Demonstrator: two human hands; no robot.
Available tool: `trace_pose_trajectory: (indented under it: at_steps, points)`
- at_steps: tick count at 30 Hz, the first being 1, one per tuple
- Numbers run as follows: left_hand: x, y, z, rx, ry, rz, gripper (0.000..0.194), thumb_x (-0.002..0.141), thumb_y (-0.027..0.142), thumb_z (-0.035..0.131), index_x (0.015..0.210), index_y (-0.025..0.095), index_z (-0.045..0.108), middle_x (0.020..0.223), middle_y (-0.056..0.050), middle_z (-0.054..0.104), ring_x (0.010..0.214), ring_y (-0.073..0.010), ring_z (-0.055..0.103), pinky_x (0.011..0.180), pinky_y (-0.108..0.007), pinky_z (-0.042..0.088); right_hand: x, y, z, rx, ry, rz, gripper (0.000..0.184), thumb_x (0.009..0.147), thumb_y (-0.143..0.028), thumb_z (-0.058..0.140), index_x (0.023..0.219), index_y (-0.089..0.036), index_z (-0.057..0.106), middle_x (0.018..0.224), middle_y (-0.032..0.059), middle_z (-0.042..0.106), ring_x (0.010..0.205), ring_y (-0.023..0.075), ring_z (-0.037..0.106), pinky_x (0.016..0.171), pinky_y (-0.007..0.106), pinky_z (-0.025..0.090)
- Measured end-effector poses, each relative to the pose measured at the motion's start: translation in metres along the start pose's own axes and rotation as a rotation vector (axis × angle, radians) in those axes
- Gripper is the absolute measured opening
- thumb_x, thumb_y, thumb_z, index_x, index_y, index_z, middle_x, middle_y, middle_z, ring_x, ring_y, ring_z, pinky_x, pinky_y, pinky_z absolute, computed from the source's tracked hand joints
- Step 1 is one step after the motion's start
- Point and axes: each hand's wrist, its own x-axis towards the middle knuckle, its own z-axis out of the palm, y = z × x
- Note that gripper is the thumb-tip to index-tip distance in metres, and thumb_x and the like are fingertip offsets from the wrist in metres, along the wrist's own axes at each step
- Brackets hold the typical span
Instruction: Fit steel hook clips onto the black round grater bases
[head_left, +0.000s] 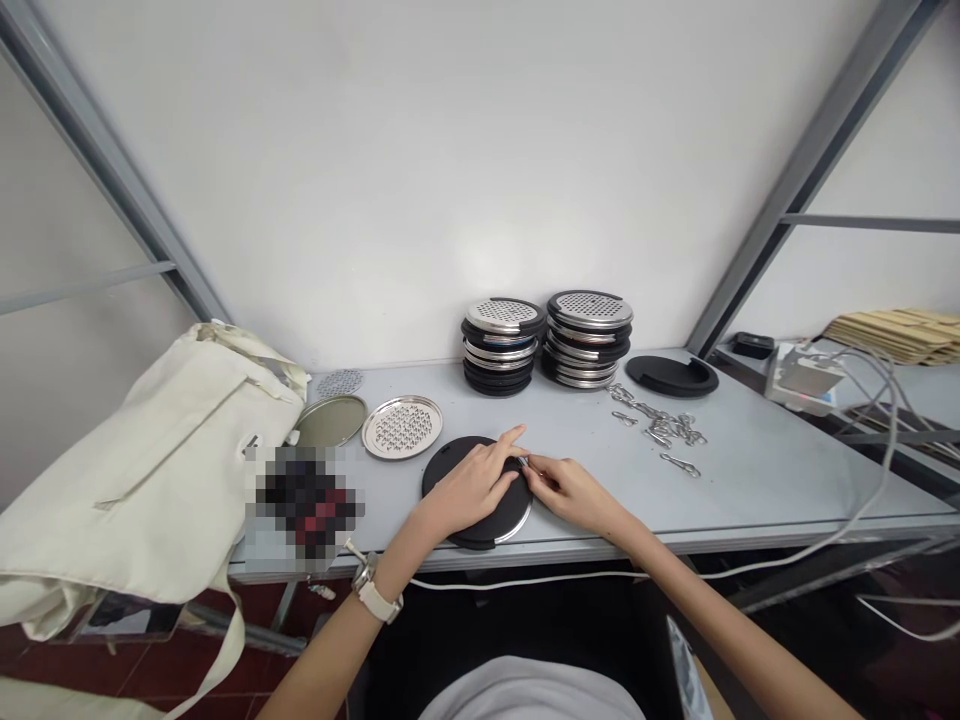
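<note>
A round black disc [459, 458] with a silvery metal rim along its lower right lies near the table's front edge. My left hand [474, 482] rests across its top with fingers stretched out, the fingertips near the right edge. At that edge my right hand [564, 488] is closed in a pinch on a small silvery metal piece [523, 461], mostly hidden by the fingers. To the left of the disc lies a round metal grater plate [403, 428] with raised holes. A loose pile of metal snap hooks [660, 425] is beyond my right hand.
Two stacks of black-rimmed grater discs, a left stack [501, 350] and a right stack [589, 340], stand near the wall. A black ring-shaped part [671, 376] lies right of them. A cream bag [142, 480] covers the left end. A white cable [795, 560] runs along the front edge.
</note>
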Motion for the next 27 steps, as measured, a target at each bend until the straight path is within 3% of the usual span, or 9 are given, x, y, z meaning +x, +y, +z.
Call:
trace_pose_trajectory:
  at_steps: [5, 13, 27]
  points:
    - [-0.0003, -0.0015, 0.0015, -0.02, 0.001, 0.004, 0.053, 0.092, 0.015, 0.037, 0.141, 0.026, 0.018, 0.137, -0.003, 0.044, 0.124, -0.0185, 0.042, 0.104, -0.037, 0.033, 0.0001, 0.0004, -0.0002, -0.016, 0.009, -0.012, 0.031, 0.091, -0.035, 0.035, 0.064, -0.02, 0.04, 0.053, -0.0051, 0.039, 0.047, 0.009, 0.035, 0.049, 0.022, 0.026]
    - [-0.0002, -0.0043, 0.0022, -0.064, -0.035, -0.044, 0.052, 0.092, 0.016, 0.037, 0.14, 0.027, 0.02, 0.129, -0.003, 0.052, 0.119, -0.0205, 0.047, 0.101, -0.038, 0.036, -0.0007, -0.0021, -0.002, 0.004, 0.006, -0.015, 0.028, 0.091, -0.032, 0.035, 0.069, -0.02, 0.046, 0.051, -0.0047, 0.039, 0.046, 0.0093, 0.034, 0.049, 0.023, 0.026]
    - [0.0012, -0.005, 0.0011, -0.106, -0.017, -0.015, 0.049, 0.092, 0.015, 0.038, 0.138, 0.026, 0.024, 0.126, -0.003, 0.053, 0.116, -0.0201, 0.047, 0.1, -0.037, 0.036, -0.0008, -0.0007, 0.0001, 0.06, 0.021, 0.001, 0.028, 0.09, -0.033, 0.036, 0.066, -0.02, 0.034, 0.053, -0.0064, 0.031, 0.048, 0.0086, 0.031, 0.049, 0.022, 0.023]
